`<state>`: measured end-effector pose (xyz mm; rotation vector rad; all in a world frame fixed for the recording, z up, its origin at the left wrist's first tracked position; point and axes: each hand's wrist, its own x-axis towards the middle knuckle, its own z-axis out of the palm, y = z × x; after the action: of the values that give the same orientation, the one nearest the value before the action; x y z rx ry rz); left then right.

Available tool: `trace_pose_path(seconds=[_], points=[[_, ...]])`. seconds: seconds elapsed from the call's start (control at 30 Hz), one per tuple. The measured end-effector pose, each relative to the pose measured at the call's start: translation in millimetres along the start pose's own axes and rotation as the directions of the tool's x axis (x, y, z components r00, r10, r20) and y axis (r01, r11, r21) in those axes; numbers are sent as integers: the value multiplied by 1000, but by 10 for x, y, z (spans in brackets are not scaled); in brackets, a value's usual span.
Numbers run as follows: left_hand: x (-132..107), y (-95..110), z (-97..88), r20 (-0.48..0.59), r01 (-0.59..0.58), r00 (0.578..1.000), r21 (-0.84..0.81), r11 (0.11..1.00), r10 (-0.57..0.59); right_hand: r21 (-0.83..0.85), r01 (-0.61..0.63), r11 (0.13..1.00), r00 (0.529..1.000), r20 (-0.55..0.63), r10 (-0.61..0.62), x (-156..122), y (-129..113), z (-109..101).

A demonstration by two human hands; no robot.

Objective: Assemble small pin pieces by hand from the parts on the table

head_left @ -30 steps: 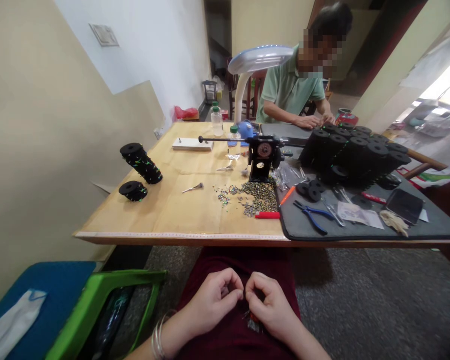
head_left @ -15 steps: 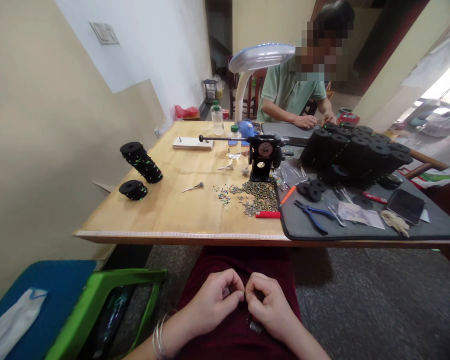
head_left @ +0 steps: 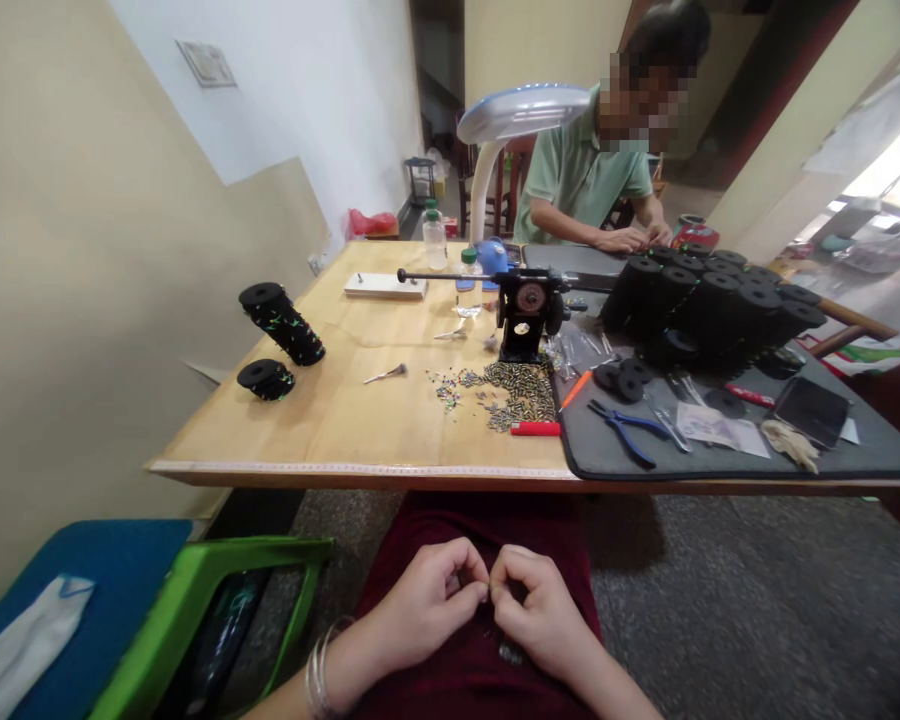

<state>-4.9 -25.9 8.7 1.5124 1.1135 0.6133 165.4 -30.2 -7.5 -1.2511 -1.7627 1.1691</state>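
Note:
Over my lap (head_left: pixel 480 525), covered in dark red cloth, my left hand (head_left: pixel 450 590) is closed in a pinch, thumb against forefinger. Its fingertips meet those of my right hand (head_left: pixel 532 600), which is pinched in the same way. Whatever lies between the fingers is too small to make out. Below the right hand, a small shiny thing (head_left: pixel 510 652) shows on the cloth, partly hidden by the palm. Beyond the hands, on the table (head_left: pixel 345 430), are a black winding device (head_left: pixel 526 310), a pile of small metal pieces (head_left: pixel 521 392) and a red lighter-like stick (head_left: pixel 535 429).
Black foam spools (head_left: pixel 289 325) stand at the table's left. On the grey mat (head_left: pixel 607 465) lie blue pliers (head_left: pixel 630 430) and many stacked black spools (head_left: pixel 705 300). A lamp (head_left: pixel 525 112) rises behind. A co-worker (head_left: pixel 570 195) sits opposite. A green stool (head_left: pixel 262 550) is at my left.
My hands hold almost the same pinched pose. Across the table, the co-worker's hands have shifted slightly and the head has tilted a little.

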Motion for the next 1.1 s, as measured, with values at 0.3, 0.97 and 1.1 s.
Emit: trace_pose_path(seconds=[0.3, 0.97, 1.1], points=[[7, 1, -5, -3, -5, 1000, 17, 1000, 5, 4, -3, 1000, 1000, -7, 3, -3, 13, -6], [-2, -50, -13, -36, -18, 999, -36, 999, 17, 54, -69, 996, 997, 44, 66, -11, -47, -90], [-6, -55, -16, -36, -5, 999, -19, 1000, 5, 39, -63, 997, 997, 55, 60, -8, -43, -85]])
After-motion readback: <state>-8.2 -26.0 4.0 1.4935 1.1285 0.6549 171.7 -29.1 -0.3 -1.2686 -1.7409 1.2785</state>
